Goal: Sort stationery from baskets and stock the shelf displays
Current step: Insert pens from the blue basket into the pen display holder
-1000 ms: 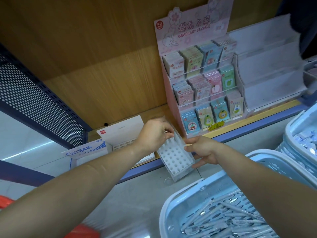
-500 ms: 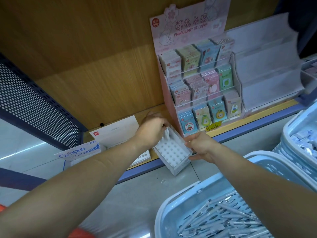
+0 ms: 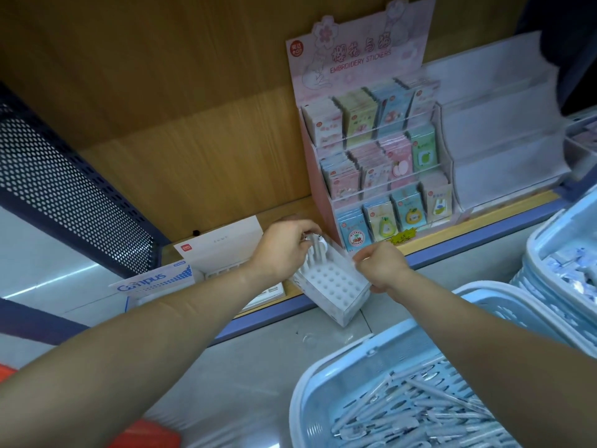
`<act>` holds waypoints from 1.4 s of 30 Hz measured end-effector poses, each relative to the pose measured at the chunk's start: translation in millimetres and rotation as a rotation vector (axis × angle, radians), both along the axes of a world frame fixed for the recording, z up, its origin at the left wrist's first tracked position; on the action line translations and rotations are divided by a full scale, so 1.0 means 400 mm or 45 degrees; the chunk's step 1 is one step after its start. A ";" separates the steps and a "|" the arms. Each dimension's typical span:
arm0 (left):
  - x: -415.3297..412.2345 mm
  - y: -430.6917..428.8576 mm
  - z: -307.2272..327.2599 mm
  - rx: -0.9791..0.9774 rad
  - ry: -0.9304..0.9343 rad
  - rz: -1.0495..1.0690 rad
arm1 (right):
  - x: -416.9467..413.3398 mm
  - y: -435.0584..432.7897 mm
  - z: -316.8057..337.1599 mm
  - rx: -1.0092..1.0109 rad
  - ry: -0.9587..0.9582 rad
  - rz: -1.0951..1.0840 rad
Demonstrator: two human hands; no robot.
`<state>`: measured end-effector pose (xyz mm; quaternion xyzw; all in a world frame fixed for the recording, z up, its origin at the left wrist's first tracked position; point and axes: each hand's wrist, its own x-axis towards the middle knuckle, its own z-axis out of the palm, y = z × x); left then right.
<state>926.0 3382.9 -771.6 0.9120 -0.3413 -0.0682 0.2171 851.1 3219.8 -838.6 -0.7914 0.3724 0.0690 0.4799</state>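
At mid-frame, the white perforated pen holder (image 3: pixel 336 286) sits tilted at the front edge of the shelf (image 3: pixel 484 221), just below and left of the embroidery sticker display (image 3: pixel 371 156). The left hand (image 3: pixel 284 250) pinches a few white pens (image 3: pixel 315 252) standing in the holder's back row. The right hand (image 3: pixel 381 270) curls around the holder's right wall, above a blue basket (image 3: pixel 355 349) of pens at lower right.

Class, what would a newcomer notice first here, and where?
The pink sticker display stands on the shelf, upper right. At the shelf's edge the right hand grips a white holed pen holder while the left hand pinches white pens at its back. A blue basket of loose pens sits bottom right.
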 end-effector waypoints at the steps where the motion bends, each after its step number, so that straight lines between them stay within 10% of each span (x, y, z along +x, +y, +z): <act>1: -0.003 0.001 0.006 -0.009 -0.004 -0.005 | 0.000 -0.002 0.004 0.014 0.013 0.022; 18: -0.244 -0.083 0.189 -0.124 0.527 -0.345 | -0.242 -0.167 0.398 0.299 0.227 1.162; 29: -0.468 -0.147 -0.092 0.824 0.475 -0.653 | -0.394 -0.179 -0.003 0.091 0.410 0.881; 42: -0.592 -0.093 -0.310 1.038 0.442 -0.381 | -0.462 -0.149 -0.104 -0.377 0.671 1.525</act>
